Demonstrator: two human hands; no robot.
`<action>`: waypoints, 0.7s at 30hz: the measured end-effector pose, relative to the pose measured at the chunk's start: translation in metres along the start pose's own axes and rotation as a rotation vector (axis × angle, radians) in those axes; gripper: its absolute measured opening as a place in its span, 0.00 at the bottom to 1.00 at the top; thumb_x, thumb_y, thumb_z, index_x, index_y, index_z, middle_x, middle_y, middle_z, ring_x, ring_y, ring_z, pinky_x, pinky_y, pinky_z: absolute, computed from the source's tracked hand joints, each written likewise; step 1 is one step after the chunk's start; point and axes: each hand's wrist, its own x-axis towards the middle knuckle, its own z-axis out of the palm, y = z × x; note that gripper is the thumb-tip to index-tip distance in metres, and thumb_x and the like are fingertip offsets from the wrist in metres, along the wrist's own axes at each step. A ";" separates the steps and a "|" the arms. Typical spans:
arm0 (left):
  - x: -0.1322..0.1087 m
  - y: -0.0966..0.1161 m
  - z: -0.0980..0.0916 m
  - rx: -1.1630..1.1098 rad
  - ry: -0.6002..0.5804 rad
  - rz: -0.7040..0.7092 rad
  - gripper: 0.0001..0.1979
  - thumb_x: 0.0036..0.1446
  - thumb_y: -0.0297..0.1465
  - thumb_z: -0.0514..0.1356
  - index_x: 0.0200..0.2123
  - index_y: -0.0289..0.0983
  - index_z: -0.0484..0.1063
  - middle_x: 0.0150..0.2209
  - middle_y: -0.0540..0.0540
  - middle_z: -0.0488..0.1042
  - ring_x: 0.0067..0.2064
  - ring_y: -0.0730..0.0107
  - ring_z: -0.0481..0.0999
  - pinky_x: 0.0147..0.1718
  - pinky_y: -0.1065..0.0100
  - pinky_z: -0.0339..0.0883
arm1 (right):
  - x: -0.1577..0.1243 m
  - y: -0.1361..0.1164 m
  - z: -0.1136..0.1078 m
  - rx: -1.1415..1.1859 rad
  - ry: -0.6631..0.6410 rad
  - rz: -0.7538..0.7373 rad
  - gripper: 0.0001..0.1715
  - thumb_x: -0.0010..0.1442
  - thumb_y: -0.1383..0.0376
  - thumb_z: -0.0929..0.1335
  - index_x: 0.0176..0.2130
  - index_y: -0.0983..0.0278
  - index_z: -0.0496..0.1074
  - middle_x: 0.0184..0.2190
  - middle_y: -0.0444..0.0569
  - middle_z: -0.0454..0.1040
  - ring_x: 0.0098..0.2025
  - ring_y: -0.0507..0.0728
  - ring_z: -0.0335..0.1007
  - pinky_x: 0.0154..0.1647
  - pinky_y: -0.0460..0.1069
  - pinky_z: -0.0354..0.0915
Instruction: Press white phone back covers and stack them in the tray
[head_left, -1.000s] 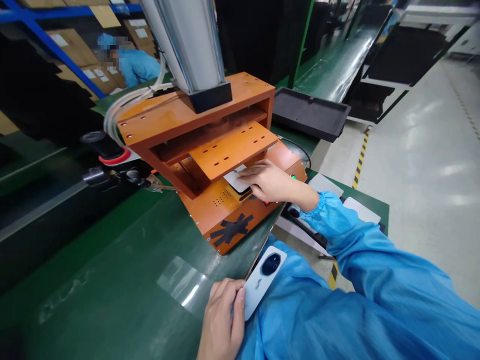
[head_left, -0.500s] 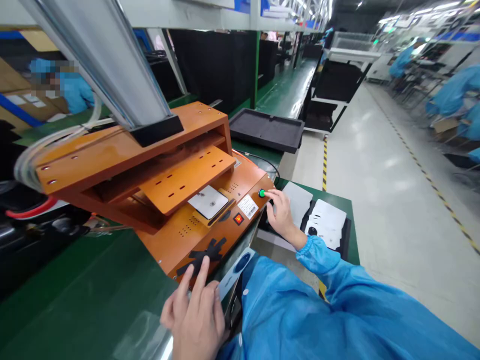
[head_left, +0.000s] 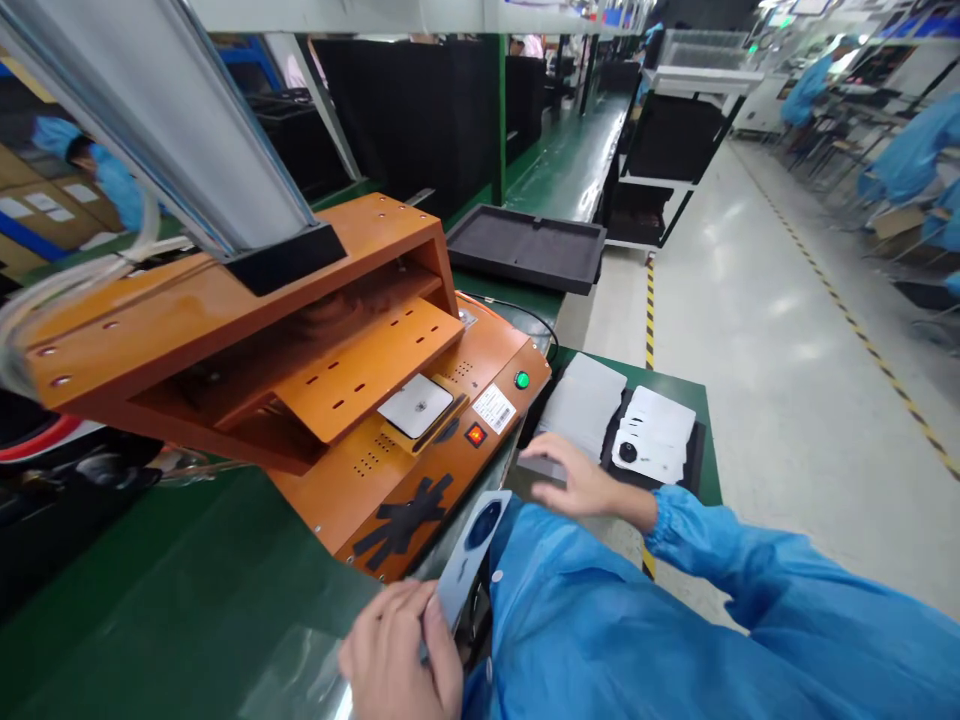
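My left hand [head_left: 405,650] is closed on the edge of a thin, light-coloured phone back cover [head_left: 459,575] with a large dark round patch. The cover stands tilted close to my body. My right hand [head_left: 574,478] hangs in the air with fingers apart, holding nothing, between the orange press [head_left: 390,250] and the stacks to the right. A lit green button [head_left: 522,380] and a red switch [head_left: 475,434] sit on the press's front. Under its raised orange plate [head_left: 375,365] lies a white panel [head_left: 417,405] with a small dark mark.
Two stacks stand on the right side table: plain pale sheets [head_left: 589,395] and white covers [head_left: 660,425], the latter in a black tray. A large black tray [head_left: 525,245] lies behind the press. A floor aisle [head_left: 735,350] runs along the right, with people seated beyond.
My right hand has left the green button and come back toward my body. The outstretched fingers of my left hand have curled in around the cover. The view has shifted slightly.
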 end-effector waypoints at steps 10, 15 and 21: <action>-0.013 0.033 0.039 -0.276 -0.284 0.060 0.26 0.66 0.39 0.60 0.64 0.40 0.64 0.55 0.39 0.77 0.54 0.55 0.77 0.51 0.57 0.69 | -0.091 0.049 -0.025 0.061 0.301 0.716 0.27 0.66 0.45 0.65 0.49 0.64 0.74 0.42 0.53 0.80 0.43 0.58 0.77 0.45 0.53 0.74; -0.027 0.013 0.032 -0.351 -0.308 0.254 0.16 0.66 0.36 0.60 0.56 0.43 0.72 0.49 0.45 0.81 0.49 0.62 0.81 0.50 0.64 0.71 | -0.138 0.118 -0.134 -0.255 0.344 0.885 0.19 0.67 0.54 0.65 0.46 0.64 0.76 0.39 0.52 0.80 0.43 0.60 0.75 0.49 0.56 0.71; -0.038 0.015 0.037 -0.416 -0.357 0.246 0.14 0.66 0.34 0.60 0.55 0.42 0.73 0.47 0.47 0.81 0.47 0.65 0.81 0.49 0.65 0.73 | -0.177 0.153 -0.134 -0.533 0.201 0.999 0.15 0.66 0.56 0.70 0.44 0.65 0.76 0.43 0.50 0.80 0.44 0.56 0.76 0.53 0.56 0.70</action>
